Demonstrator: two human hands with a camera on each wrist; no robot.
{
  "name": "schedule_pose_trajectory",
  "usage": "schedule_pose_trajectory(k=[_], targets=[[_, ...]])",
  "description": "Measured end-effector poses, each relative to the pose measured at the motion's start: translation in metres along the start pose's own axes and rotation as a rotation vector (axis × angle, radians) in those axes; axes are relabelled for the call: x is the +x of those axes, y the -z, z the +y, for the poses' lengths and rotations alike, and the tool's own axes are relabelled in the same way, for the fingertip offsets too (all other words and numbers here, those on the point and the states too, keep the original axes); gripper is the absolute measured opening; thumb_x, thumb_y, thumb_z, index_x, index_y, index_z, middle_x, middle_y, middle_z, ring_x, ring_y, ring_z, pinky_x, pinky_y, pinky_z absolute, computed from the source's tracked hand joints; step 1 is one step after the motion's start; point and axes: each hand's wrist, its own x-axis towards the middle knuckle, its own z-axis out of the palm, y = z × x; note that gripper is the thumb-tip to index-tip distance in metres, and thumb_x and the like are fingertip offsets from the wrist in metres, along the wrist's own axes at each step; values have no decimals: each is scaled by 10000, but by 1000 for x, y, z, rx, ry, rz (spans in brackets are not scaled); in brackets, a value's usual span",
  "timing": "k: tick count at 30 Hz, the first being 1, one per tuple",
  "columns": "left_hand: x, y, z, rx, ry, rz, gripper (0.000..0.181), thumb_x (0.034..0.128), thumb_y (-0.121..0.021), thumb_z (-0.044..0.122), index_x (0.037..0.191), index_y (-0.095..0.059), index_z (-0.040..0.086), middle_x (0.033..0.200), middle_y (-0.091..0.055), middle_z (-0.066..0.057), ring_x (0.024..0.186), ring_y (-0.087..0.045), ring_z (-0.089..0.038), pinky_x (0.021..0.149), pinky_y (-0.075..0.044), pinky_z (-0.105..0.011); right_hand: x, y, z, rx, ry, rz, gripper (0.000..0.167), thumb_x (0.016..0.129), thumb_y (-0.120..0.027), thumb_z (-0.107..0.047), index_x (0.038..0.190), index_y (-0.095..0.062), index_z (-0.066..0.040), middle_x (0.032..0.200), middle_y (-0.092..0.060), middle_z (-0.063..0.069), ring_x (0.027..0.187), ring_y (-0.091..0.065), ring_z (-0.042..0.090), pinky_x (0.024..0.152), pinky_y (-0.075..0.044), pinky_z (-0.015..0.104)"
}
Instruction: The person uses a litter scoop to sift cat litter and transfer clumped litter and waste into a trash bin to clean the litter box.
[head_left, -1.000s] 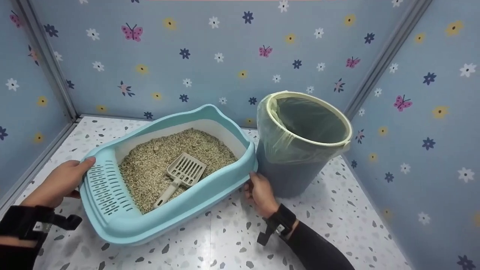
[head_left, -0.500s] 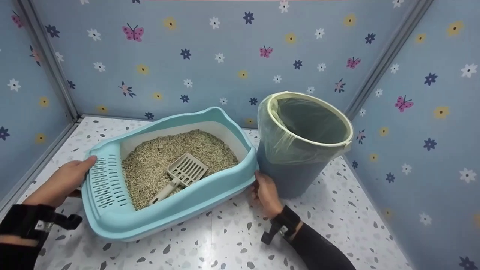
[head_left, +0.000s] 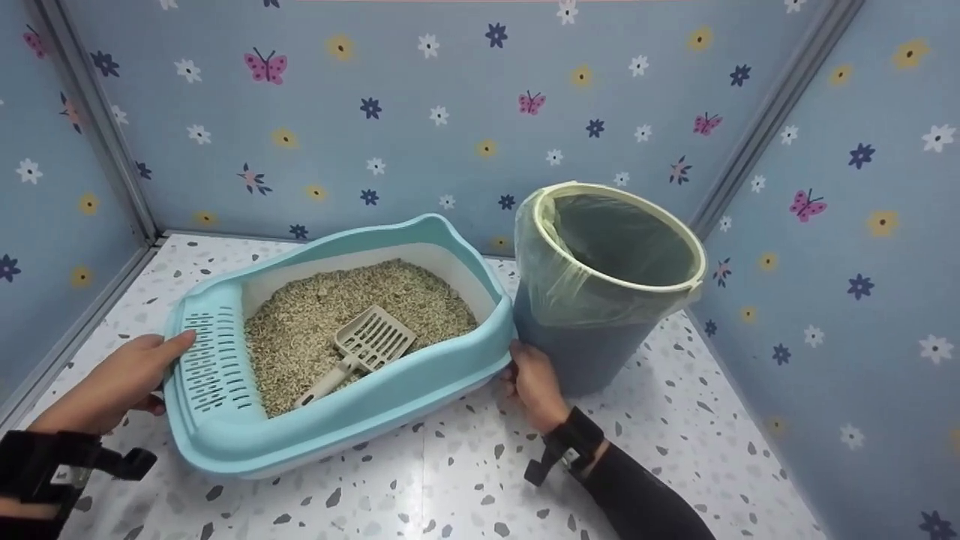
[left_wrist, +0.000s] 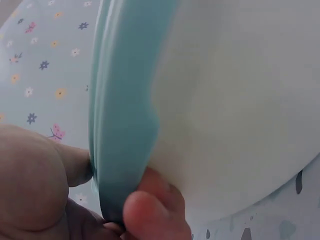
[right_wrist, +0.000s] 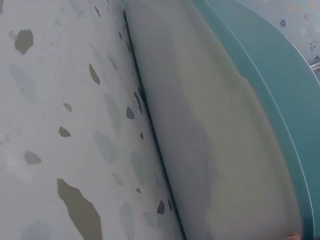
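Note:
A light-blue litter box with a white base stands on the speckled surface, angled to the right. It holds pellet litter, and a beige slotted litter scoop lies on top. My left hand grips the box's left edge, thumb over the slotted step. In the left wrist view its curled fingertips reach under the rim. My right hand holds the rim at the right front corner, fingers partly hidden below. Only one fingertip shows in the right wrist view, by the white base.
A dark grey-blue bin with a pale rim and a clear liner bag stands right behind my right hand, close against the box. Flower-patterned walls rise at the back, left and right.
The box has shifted slightly right, its near-left corner moving a little away from me, and my right hand has followed. My left hand has slid slightly toward me along the edge.

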Motion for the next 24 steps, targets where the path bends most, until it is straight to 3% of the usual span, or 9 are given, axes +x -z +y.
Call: schedule_pose_trajectory(k=[9, 12, 15, 24], targets=[[34, 14, 1, -4, -35, -35, 791, 1207, -245, 561, 1486, -361, -169, 971, -736, -11, 816, -768, -187, 708, -663, -421, -21, 4, 4, -50, 3, -73, 353, 1211, -461, -347, 962, -562, -119, 758, -548, 21, 588, -480, 141, 541, -381, 277], [35, 16, -1, -17, -37, -54, 793, 1203, -236, 576, 1487, -386, -149, 992, -743, -15, 841, -770, -194, 729, -664, -428, -22, 7, 3, -69, 17, -104, 362, 1213, -462, -341, 963, -576, -104, 751, -551, 28, 584, -471, 148, 545, -376, 288], [28, 13, -6, -41, -26, -69, 813, 1195, -226, 605, 1500, -411, -125, 1012, -762, -21, 863, -777, -218, 746, -664, -444, -16, 9, 1, -108, 33, -104, 366, 1214, -453, -351, 989, -601, -103, 734, -549, 38, 570, -452, 154, 536, -363, 296], [-12, -8, -8, -19, 12, -66, 757, 1205, -327, 576, 1484, -336, -128, 970, -723, -46, 733, -679, -202, 608, -583, -351, 5, 4, -7, -302, 78, 37, 390, 1207, -408, -377, 982, -590, -116, 611, -433, -31, 486, -389, 126, 476, -344, 271]])
